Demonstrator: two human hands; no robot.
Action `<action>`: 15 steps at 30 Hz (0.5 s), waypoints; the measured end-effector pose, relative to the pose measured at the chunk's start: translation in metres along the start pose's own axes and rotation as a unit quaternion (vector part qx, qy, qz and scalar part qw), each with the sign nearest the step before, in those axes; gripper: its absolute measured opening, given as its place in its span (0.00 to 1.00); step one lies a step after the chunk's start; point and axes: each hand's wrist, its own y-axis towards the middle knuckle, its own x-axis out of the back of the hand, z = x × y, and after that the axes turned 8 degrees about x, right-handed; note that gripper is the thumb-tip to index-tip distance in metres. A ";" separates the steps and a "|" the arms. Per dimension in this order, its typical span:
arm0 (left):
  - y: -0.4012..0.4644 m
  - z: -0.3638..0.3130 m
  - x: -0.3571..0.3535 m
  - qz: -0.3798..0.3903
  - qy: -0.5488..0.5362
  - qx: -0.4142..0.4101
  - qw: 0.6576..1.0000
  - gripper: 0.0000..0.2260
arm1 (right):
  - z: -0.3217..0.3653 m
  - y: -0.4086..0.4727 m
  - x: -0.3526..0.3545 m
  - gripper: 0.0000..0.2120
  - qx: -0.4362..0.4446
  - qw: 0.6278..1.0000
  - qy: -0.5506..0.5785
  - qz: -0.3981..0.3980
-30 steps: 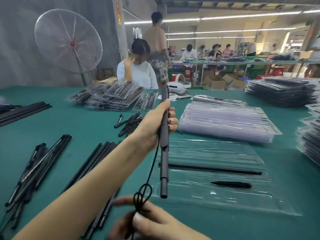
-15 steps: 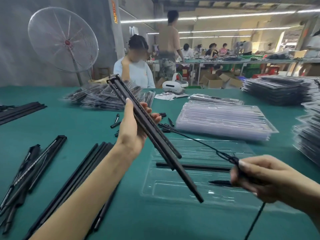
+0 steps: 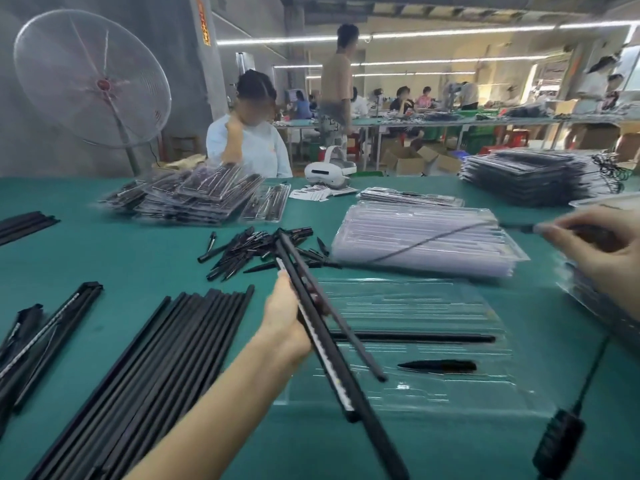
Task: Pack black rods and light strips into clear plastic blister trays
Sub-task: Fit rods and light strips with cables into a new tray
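step: left hand (image 3: 284, 327) grips light strip (image 3: 325, 344) above tray (image 3: 433, 386); right hand (image 3: 595, 251) pinches its cable (image 3: 433, 239) taut.
next: probably seat strip, tuck cable.

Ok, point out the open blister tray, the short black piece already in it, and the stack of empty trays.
open blister tray (image 3: 415, 299): head view, bare far part.
short black piece (image 3: 438, 366): head view, its middle.
stack of empty trays (image 3: 415, 233): head view, top tray.

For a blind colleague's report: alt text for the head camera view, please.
A left hand grips a bundle of black rods and a light strip above a clear blister tray on a green table, while the right hand pulls its black cord taut.
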 end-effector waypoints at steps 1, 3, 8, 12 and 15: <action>0.002 0.006 -0.002 -0.020 -0.006 0.003 1.000 0.18 | 0.014 -0.041 -0.011 0.11 -0.017 0.995 0.044 0.092; 0.005 0.020 -0.004 -0.037 -0.044 0.003 0.998 0.17 | 0.020 -0.050 -0.031 0.08 -0.033 0.996 0.035 0.071; 0.011 0.046 -0.011 -0.037 -0.115 0.030 0.992 0.15 | -0.005 -0.083 -0.055 0.11 -0.121 0.988 0.088 0.043; 0.017 0.060 -0.006 -0.023 -0.098 0.046 0.994 0.15 | -0.018 -0.109 -0.070 0.05 -0.166 0.979 0.111 0.046; 0.021 0.062 -0.007 -0.005 -0.136 0.054 0.989 0.15 | -0.026 -0.127 -0.083 0.07 -0.207 0.969 0.132 0.029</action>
